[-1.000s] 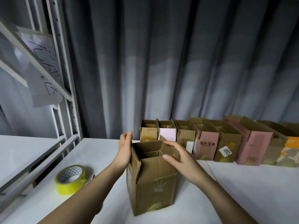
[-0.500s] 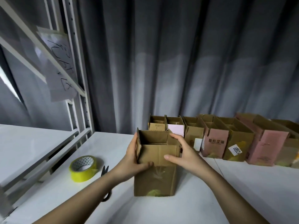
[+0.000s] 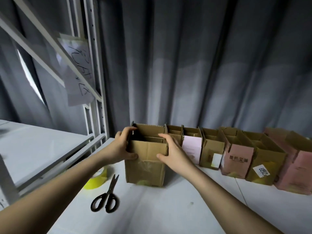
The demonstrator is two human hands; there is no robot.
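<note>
While both hands clasp it from either side, the plain brown cardboard box (image 3: 146,159) stands upright on the smooth white tabletop (image 3: 160,208). It sits at the left end of a row of similar cartons, just beside the next one. Its top is open, with the corrugated flaps standing up and a shallow inner fold visible. A faint glossy patch of clear tape shows on its front face.

The left grip (image 3: 123,146) holds the box's left edge, thumb flat on the front panel and fingers wrapped round the side flap. The right grip (image 3: 173,152) holds the right front corner, thumb on the front and fingers reaching over the top rim.

A yellow tape roll (image 3: 97,180) lies near the box's left, partly hidden by the left forearm. Black-handled scissors (image 3: 108,196) rest closed just in front of the roll.

Along the row stand a pink-faced carton (image 3: 192,147), a brown carton with a white label (image 3: 211,152) and a dusty-pink carton with printed characters (image 3: 238,157).

Behind hangs a grey pleated curtain (image 3: 202,65). At left rises a white metal rack (image 3: 96,65) bearing a handwritten paper sheet (image 3: 79,73).
</note>
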